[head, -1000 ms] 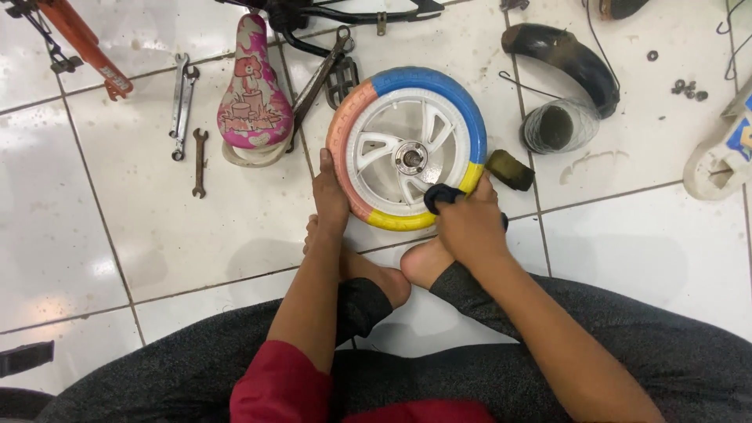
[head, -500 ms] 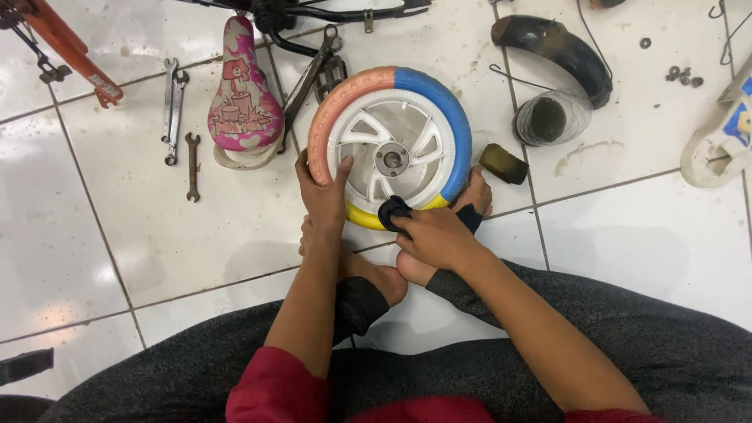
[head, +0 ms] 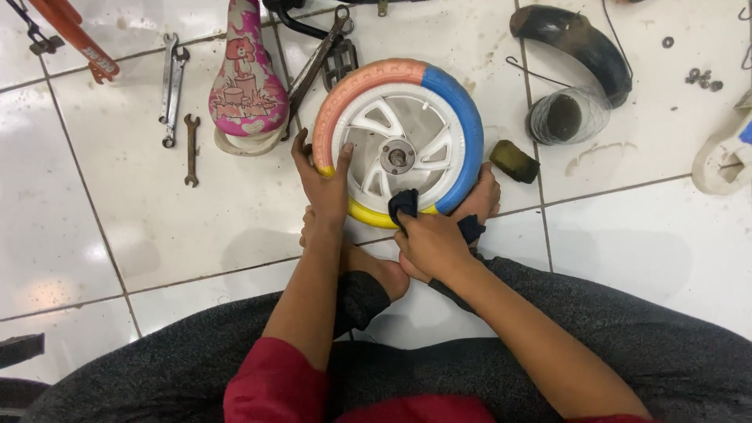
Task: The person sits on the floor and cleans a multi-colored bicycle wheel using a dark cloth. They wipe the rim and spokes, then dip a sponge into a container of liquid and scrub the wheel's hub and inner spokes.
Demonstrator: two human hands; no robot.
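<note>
Left hand grips the wheel's left rim; right hand presses a dark cloth against its lower edge. Bare tiles lie open leftward.

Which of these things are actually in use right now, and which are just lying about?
In use: wheel, held by left hand; dark cloth in right hand.
Lying about: saddle, spanners, pedal, fender, wire coil.
</note>
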